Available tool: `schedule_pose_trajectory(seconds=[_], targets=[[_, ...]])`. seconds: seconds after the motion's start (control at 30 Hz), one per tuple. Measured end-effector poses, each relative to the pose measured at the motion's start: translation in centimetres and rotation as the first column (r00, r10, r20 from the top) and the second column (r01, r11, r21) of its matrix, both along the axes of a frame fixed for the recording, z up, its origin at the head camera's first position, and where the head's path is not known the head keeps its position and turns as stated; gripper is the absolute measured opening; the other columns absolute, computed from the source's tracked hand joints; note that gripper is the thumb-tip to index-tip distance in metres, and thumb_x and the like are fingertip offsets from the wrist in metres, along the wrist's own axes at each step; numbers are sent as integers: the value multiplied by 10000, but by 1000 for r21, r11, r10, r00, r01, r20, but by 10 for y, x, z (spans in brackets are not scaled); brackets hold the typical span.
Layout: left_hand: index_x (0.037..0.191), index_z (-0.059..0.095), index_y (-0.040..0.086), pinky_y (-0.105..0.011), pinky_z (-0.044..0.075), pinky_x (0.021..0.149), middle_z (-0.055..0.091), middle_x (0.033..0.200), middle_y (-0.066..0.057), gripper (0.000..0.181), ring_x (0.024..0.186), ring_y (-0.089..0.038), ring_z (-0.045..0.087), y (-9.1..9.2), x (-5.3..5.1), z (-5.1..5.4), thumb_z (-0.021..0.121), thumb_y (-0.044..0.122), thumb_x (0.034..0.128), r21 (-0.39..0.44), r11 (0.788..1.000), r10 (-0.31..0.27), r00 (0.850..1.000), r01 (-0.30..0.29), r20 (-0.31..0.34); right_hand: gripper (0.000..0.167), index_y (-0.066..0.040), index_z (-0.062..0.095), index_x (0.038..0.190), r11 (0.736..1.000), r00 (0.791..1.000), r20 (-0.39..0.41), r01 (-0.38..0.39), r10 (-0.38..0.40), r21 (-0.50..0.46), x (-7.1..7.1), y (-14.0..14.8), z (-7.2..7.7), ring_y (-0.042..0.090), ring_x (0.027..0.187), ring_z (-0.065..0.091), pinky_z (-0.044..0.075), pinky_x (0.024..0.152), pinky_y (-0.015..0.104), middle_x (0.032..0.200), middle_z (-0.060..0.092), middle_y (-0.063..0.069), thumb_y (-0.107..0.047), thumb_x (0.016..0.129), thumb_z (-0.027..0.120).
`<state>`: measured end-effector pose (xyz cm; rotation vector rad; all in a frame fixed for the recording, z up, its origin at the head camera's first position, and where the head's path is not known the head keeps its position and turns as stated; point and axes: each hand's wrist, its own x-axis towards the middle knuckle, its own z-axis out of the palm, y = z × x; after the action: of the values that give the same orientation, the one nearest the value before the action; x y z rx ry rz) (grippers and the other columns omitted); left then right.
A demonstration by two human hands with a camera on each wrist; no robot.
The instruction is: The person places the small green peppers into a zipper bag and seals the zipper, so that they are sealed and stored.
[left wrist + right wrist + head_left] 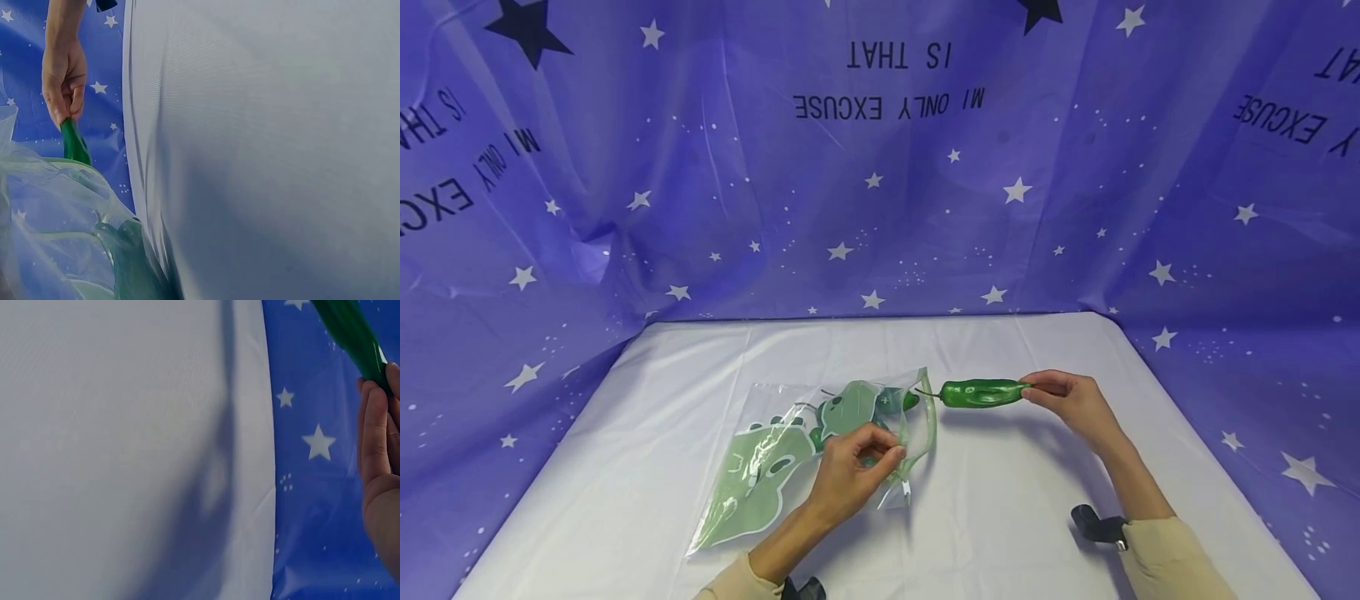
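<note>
My right hand (1073, 403) pinches the tip of a long, glossy green pepper (983, 393) between thumb and fingers. The pepper lies level in the air, its thin stem pointing left at the mouth of a clear zip bag (747, 487) with green cartoon prints. Near that mouth my left hand (853, 473) pinches the bag's edge between thumb and curled fingers, and the mouth gapes to the right. Inside the bag are other green peppers (130, 259), partly hidden by the prints and my left hand. The right wrist view shows the pepper's tip (375, 369) in my fingertips.
A white cloth covers the table (1015, 517). Purple sheeting (880, 208) with stars and lettering stands behind and on both sides. A black wrist device (1097, 527) is on the right wrist, another (808, 588) by the left sleeve.
</note>
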<state>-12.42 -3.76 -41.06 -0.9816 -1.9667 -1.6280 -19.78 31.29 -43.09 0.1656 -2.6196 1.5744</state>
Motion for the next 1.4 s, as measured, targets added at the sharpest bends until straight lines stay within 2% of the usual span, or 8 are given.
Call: schedule_pose_trajectory(seconds=[0.37,0.77,0.93,1.0,1.07,1.17,1.23,1.4], targets=[[822,620,-28,-252,542,523,663,722,-157,142,607,-187,659,1,0,-1,698,-129,759,-13,1000,-4,1000,4,0,250,-111,725,976,996,997,3,-75,75,48,-9,-32,2,158,816,676,542,701,258,881,715,28,-261,785,783],[824,621,-20,-243,525,499,670,733,-128,146,594,-172,652,2,-1,-2,700,-125,761,-21,1000,-14,1000,14,-1,190,-122,741,948,984,988,-10,-150,151,95,-10,-54,-4,135,783,675,546,678,252,849,716,-5,-212,787,783],[829,623,-16,-229,524,503,667,725,-133,147,593,-161,651,2,-1,-4,702,-121,763,-25,1000,-8,1000,8,-6,193,-101,741,979,977,981,-10,-192,193,96,-11,-64,-6,133,811,676,542,694,238,886,719,13,-190,809,763],[830,623,-16,-228,525,506,666,724,-134,149,595,-162,652,2,-2,-4,702,-121,762,-24,1000,-8,1000,8,-9,187,-60,733,993,973,977,-12,-210,212,99,-7,-72,2,168,827,679,542,697,239,901,718,50,-137,823,744],[827,622,-17,-235,527,504,664,724,-137,153,595,-172,653,3,-2,-4,703,-127,757,-19,1000,-11,1000,11,-9,171,-63,735,990,970,975,-20,-220,223,101,-7,-77,2,166,823,678,542,692,238,903,718,46,-114,826,737],[824,622,-23,-247,534,510,663,726,-139,163,597,-190,657,4,-2,-3,702,-142,747,-10,1000,-18,1000,18,-9,154,-88,740,983,966,972,-27,-227,232,123,-8,-84,0,151,821,676,545,694,248,908,718,27,-106,830,731],[820,622,-24,-255,539,516,662,727,-141,172,598,-204,658,4,-2,-3,702,-153,740,-5,1000,-22,1000,22,-10,141,-132,749,966,966,972,-36,-227,233,127,-13,-85,-10,106,813,671,544,697,244,906,718,-15,-134,825,741],[821,622,-24,-252,540,517,664,729,-134,180,591,-213,655,5,-3,-3,697,-164,736,-3,999,-32,999,32,-17,142,-136,758,952,966,971,-70,-217,229,143,-14,-93,-13,87,816,669,540,703,241,905,721,-27,-141,809,756]])
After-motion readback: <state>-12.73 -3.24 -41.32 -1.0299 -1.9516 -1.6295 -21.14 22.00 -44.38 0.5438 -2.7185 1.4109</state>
